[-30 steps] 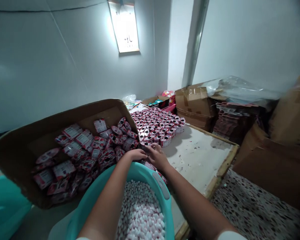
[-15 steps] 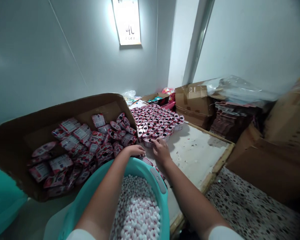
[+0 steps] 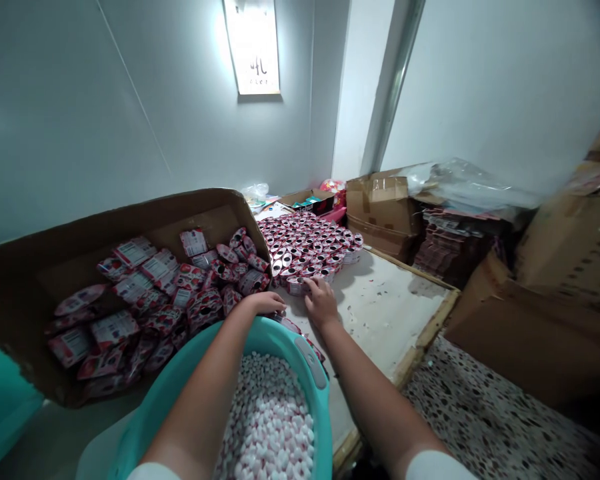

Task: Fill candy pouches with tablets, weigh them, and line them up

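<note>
My right hand [image 3: 323, 301] reaches over the table, its thumb and fingers at a small red-and-white packet [image 3: 296, 287] with a dark open top, at the front of a group of standing packets [image 3: 310, 243]. Just behind the teal tub's rim [image 3: 321, 393], my left hand [image 3: 269, 303] is palm down with its fingers close together and bent. What it may hold is hidden. A few flat packets [image 3: 316, 347] lie beside the rim, under and between my hands. White tablet-like pieces [image 3: 275, 413] fill the tub below my forearms.
A tilted cardboard box [image 3: 25, 280] on the left holds a heap of red packets [image 3: 163, 280]. Another teal container [image 3: 5, 393] stands at the left edge. Cartons [image 3: 385, 213] and flattened stacks [image 3: 445, 247] line the right side, beyond the table's worn edge [image 3: 425, 337].
The view has shifted slightly, so things sit a little further left. My hands stay in nearly the same places, the right one still at the front packet.
</note>
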Tool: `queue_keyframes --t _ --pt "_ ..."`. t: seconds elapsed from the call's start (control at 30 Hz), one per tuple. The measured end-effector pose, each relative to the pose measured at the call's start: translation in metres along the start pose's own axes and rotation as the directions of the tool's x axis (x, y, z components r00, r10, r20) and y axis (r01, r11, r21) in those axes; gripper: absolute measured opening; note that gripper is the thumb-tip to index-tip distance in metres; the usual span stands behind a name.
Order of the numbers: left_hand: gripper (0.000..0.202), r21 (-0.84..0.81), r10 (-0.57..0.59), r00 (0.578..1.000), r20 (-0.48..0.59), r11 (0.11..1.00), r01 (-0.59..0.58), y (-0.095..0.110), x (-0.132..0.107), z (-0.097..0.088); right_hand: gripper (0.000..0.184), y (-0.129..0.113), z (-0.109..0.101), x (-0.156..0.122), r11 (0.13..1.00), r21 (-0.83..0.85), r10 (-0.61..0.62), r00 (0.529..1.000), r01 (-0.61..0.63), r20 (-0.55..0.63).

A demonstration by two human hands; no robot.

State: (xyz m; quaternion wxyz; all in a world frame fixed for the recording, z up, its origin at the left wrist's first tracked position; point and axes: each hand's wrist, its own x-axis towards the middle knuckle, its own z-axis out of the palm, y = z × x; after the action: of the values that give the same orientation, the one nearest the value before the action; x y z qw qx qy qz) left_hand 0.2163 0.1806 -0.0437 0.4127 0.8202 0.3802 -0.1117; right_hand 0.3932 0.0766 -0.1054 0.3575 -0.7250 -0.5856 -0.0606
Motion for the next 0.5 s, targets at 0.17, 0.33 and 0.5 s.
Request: queue_keyframes --t 0.17,0.33,0.5 --pt "0.032 0.002 -0.015 1.000 0.005 1.000 0.015 0.0008 -0.0008 0.0010 0.048 0.0013 0.0018 -0.0003 0.998 0.054 -0.028 0.999 0.029 -0.019" --pt "0.030 -0.002 -0.031 1.000 -0.001 1.000 0.031 0.0011 -0.0013 0.0020 0.045 -0.0009 0.0013 -0.0012 0.990 0.127 -0.062 0.997 0.066 -0.034" --pt "0.030 0.006 -0.014 0.998 -0.065 1.000 0.014 0.0027 -0.0050 0.0019 0.036 -0.0080 -0.0031 -0.0015 0.970 0.216 -0.096 0.993 0.108 -0.063"
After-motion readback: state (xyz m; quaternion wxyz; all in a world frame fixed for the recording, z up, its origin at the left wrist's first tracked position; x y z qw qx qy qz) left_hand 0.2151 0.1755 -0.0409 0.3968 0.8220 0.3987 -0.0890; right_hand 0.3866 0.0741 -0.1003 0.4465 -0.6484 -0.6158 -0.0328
